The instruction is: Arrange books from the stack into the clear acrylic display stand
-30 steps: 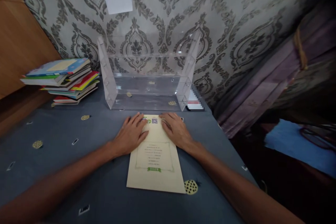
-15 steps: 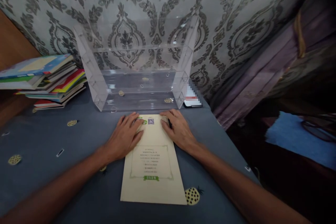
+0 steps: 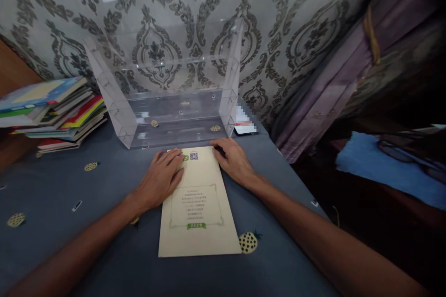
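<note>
**Two flat hands at the top of a cream booklet**

A cream booklet [image 3: 197,209] lies flat on the desk [image 3: 87,236], its long side running away from the person. Green print and a small square code sit near its far end. Its far edge lies just in front of a clear acrylic rack [image 3: 112,97].

The left hand [image 3: 160,181] rests palm down on the booklet's far left corner. Its fingers [image 3: 174,158] are stretched out and slightly apart, and they grip nothing. The right hand [image 3: 235,164] lies palm down at the far right edge, with its fingers [image 3: 219,145] extended loosely by the corner. It also holds nothing. I cannot tell whether it overlaps the cover or only touches its edge.

The desk is covered in a blue cloth, and a pineapple motif [image 3: 248,241] shows just beside the booklet's near right corner. The rack stands against grey damask wallpaper [image 3: 278,32]. A stack of colourful books [image 3: 52,109] lies to the left of the rack. To the right, a purple curtain [image 3: 327,83] hangs beside the desk.
</note>
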Motion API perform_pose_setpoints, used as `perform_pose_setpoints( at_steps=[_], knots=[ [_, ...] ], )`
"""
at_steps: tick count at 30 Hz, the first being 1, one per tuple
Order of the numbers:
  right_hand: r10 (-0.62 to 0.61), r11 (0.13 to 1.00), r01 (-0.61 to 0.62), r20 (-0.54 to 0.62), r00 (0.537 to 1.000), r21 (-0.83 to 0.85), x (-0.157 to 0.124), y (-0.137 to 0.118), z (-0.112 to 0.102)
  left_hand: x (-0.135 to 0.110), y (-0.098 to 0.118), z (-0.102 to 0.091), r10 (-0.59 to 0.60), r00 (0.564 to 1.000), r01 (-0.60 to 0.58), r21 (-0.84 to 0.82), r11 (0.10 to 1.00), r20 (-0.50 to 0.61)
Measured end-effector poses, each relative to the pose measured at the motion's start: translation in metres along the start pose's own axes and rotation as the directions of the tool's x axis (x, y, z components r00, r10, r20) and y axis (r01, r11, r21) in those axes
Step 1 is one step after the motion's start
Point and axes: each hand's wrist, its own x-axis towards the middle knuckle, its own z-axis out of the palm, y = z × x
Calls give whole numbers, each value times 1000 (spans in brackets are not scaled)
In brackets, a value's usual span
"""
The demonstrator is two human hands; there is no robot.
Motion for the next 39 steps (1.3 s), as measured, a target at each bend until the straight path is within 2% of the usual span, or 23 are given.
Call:
perform_pose_setpoints(
  at_steps=[7, 11, 22, 26, 35, 37, 39],
  knots=[
    [90, 992, -85, -56, 994, 90, 1, 2, 3, 10, 10, 1, 66, 998, -65, -33, 997, 25],
    [105, 984, -92, -83, 991, 151, 1, 4, 4, 20, 19, 6, 118, 992, -117, -25, 993, 41],
    [129, 930, -122, 2, 992, 347, 4, 4, -2, 33, 28, 11, 144, 987, -145, 19, 989, 71],
    [138, 938, -128, -6, 990, 321, 4, 2, -2, 33, 29, 12, 141, 987, -145, 55, 988, 81],
    [179, 974, -171, -42, 983, 146, 2, -7, -6, 30, 26, 16, 154, 987, -157, 87, 984, 45],
    [276, 957, -265, -97, 956, 117, 3, -2, -12, 30, 25, 16, 159, 986, -162, 84, 983, 41],
    [389, 921, -377, -193, 901, 96, 5, 6, -23, 30, 25, 16, 159, 987, -161, 82, 984, 35]
  ],
)
